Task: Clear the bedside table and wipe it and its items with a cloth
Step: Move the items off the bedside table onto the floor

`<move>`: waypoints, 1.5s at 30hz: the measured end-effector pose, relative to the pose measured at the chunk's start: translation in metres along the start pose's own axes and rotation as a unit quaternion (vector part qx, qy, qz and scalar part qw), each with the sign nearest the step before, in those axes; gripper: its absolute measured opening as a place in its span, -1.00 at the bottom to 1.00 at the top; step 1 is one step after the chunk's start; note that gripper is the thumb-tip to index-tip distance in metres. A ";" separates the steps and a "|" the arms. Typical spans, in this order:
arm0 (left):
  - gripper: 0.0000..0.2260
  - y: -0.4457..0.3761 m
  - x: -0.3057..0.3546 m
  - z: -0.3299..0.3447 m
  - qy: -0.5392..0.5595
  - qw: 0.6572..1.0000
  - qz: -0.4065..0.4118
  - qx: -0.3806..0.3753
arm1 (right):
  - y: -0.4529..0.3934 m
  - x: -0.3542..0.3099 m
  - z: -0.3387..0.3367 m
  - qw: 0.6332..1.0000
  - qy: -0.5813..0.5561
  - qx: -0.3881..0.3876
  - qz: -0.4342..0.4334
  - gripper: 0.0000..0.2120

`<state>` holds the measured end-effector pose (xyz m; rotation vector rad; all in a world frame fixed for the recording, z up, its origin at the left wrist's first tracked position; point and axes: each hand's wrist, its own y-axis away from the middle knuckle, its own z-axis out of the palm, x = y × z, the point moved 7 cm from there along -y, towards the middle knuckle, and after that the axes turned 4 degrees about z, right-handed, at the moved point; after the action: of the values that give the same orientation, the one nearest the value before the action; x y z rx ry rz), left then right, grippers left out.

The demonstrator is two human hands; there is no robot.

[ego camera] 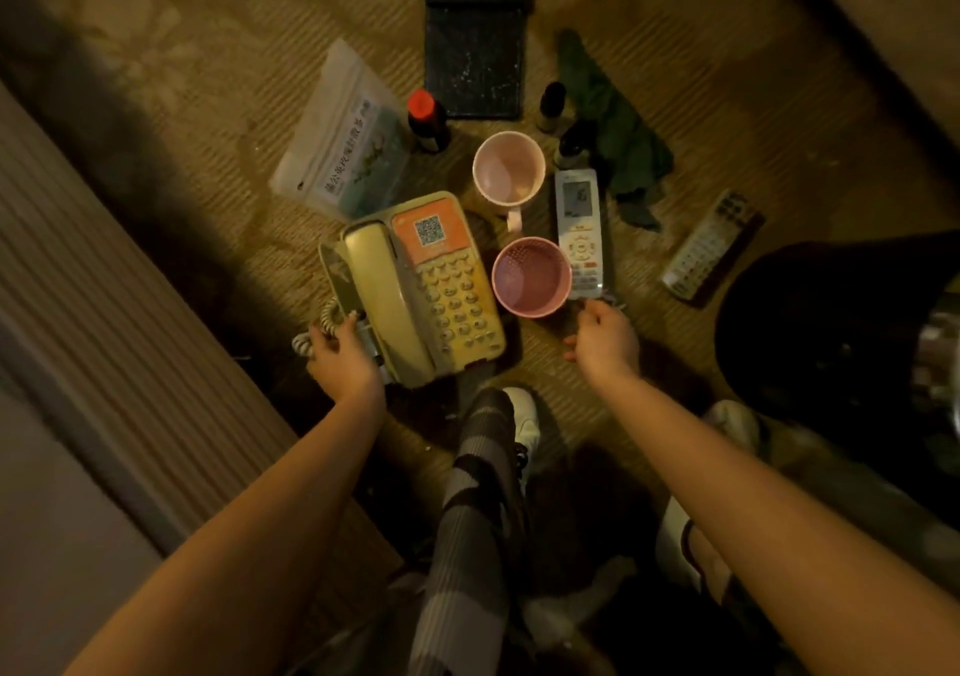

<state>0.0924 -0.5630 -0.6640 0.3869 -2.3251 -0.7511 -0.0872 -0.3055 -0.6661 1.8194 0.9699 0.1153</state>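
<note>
Several items lie on the carpet. A beige telephone (415, 285) with an orange sticker sits in the middle. My left hand (340, 358) grips its near left corner by the coiled cord (324, 324). My right hand (605, 337) pinches the near end of a white remote (579, 228). Between phone and remote stands a pink mesh cup (532, 276), with a pink mug (509, 168) behind it. A crumpled green cloth (618, 140) lies to the right of the mug, untouched.
Farther back are a black pad (475, 46), a printed plastic bag (345, 134), a red-capped bottle (428, 119) and two small dark bottles (550, 106). A dark remote (711, 249) lies right. A bed edge (78, 337) runs along the left; a dark round object (831, 337) stands right.
</note>
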 end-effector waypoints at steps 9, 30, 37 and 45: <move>-0.60 0.047 -0.012 -0.002 -0.291 0.955 0.054 -0.010 | -0.023 0.023 -0.002 0.932 0.351 -0.045 -0.085 -0.60; -0.83 0.168 0.053 0.054 -0.087 0.947 0.006 -0.310 | 0.048 -0.022 -0.108 0.991 0.085 -0.082 -0.056 -0.72; -0.89 0.289 0.115 0.085 -0.146 0.847 0.073 -0.505 | 0.142 -0.062 -0.239 0.984 0.088 0.032 -0.149 -0.76; -0.76 0.320 0.164 0.116 -0.403 0.695 0.370 -0.466 | 0.134 0.004 -0.306 0.996 0.046 0.076 -0.017 -0.71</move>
<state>-0.1301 -0.3361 -0.4603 -1.5091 -2.0499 -1.6849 -0.1585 -0.0973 -0.4146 1.9505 1.1004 0.1078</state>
